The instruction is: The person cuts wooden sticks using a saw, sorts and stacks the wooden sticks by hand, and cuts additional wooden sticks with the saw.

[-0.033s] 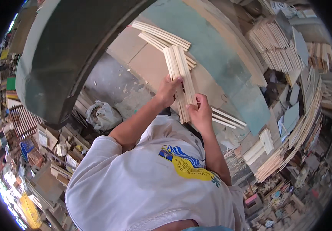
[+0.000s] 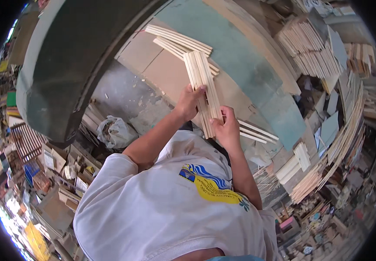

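Observation:
A bundle of pale wooden strips (image 2: 202,71) is held up in front of my body, its strips lying side by side lengthwise. My left hand (image 2: 188,102) is closed around the bundle's left side, the thumb lying across the front. Lower on the right edge, my right hand (image 2: 226,129) grips the same bundle, thumb in front and fingers curled. Beyond the bundle, more pale strips (image 2: 179,38) lie in loose layers on the brown and green work surface (image 2: 236,82). A few others (image 2: 258,132) rest just right of my right hand.
A large dark curved panel (image 2: 66,74) looms at upper left. Stacked wood pieces (image 2: 312,43) stand at upper right, with long thin strips (image 2: 340,139) along the right. A white plastic bag (image 2: 117,131) sits left of my left arm. Scrap wood (image 2: 66,167) clutters the lower left.
A small dark gap between the strips, visible earlier between my hands, has closed up. Both hands keep their hold, and the view has shifted slightly.

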The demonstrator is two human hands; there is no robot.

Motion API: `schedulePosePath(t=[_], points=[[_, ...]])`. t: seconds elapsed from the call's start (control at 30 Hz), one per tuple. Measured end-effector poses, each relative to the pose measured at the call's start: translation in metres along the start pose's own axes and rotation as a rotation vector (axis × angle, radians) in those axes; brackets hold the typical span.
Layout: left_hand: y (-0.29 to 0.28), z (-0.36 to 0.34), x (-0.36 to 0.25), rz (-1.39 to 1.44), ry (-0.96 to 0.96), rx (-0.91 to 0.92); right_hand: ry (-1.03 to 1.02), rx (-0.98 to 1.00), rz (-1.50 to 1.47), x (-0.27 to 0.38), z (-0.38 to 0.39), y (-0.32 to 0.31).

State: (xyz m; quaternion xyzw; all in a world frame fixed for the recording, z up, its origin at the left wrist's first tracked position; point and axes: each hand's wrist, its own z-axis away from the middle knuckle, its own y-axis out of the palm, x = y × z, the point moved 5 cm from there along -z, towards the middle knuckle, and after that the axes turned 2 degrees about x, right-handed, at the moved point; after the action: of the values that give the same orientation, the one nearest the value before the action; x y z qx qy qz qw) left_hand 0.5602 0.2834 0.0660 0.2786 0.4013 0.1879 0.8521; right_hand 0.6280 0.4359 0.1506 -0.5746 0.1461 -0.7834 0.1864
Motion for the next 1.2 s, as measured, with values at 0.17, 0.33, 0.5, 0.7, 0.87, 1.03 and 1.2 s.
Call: schedulePosePath(t=[0.17, 0.33, 0.5, 0.7, 0.87, 1.03, 1.2], points=[[0.048, -0.001, 0.004, -0.015, -0.077, 0.109, -0.05, -0.117, 0.088, -0.02, 0.02, -0.021], [0.07, -0.009, 0.023, -0.036, -0.081, 0.105, 0.019, -0.181, -0.127, -0.032, 0.032, -0.034], [0.089, -0.012, 0.034, -0.105, -0.07, 0.115, 0.176, -0.147, -0.385, -0.063, 0.038, -0.032], [0.104, -0.015, 0.043, -0.156, -0.117, 0.107, 0.17, -0.182, -0.366, -0.069, 0.041, -0.031], [0.091, -0.021, 0.051, -0.403, 0.004, 0.029, 0.106, -0.252, 0.348, -0.018, 0.045, -0.044], [0.089, -0.027, 0.066, -0.354, 0.064, -0.022, 0.206, -0.214, 0.37, -0.027, 0.042, -0.045], [0.093, -0.034, 0.074, -0.41, 0.046, 0.01, 0.223, -0.344, 0.382, -0.039, 0.046, -0.05]])
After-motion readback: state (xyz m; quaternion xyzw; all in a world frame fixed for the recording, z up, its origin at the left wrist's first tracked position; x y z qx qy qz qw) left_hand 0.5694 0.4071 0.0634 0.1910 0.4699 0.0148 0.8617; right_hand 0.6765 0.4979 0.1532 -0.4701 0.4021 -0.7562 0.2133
